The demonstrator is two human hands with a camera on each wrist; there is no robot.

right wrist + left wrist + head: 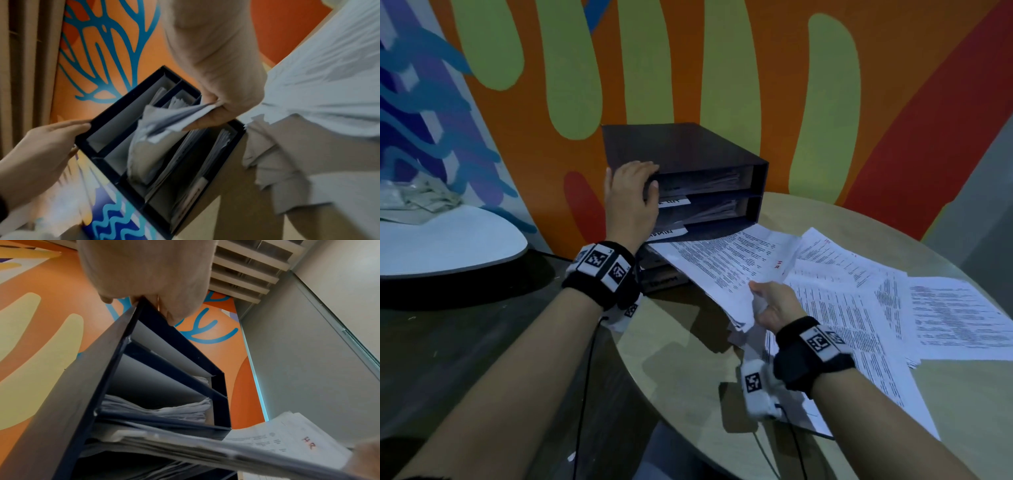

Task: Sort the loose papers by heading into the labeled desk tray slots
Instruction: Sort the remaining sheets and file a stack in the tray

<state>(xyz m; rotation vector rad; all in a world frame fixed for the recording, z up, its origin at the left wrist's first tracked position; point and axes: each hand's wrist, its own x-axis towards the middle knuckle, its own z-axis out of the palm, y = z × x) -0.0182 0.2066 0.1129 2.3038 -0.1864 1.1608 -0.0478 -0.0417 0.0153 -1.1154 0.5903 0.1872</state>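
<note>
A dark stacked desk tray (pixel 698 154) with labelled slots stands at the table's far left edge, papers lying in its slots (pixel 176 410). My left hand (pixel 631 195) grips its top front corner, fingers over the top and thumb on the front (pixel 164 293). My right hand (pixel 774 305) pinches the near edge of a bundle of printed sheets (pixel 729 267) marked "HR" in red (pixel 308 443). The bundle's far end sits in a lower slot of the tray (pixel 144 146). More loose printed papers (pixel 893 308) are spread over the table to the right.
The round beige table (pixel 681 370) ends close in front of me. A white low table (pixel 448 243) with crumpled material stands to the left. A painted wall (pixel 688 68) rises right behind the tray. Cables hang from my wrists.
</note>
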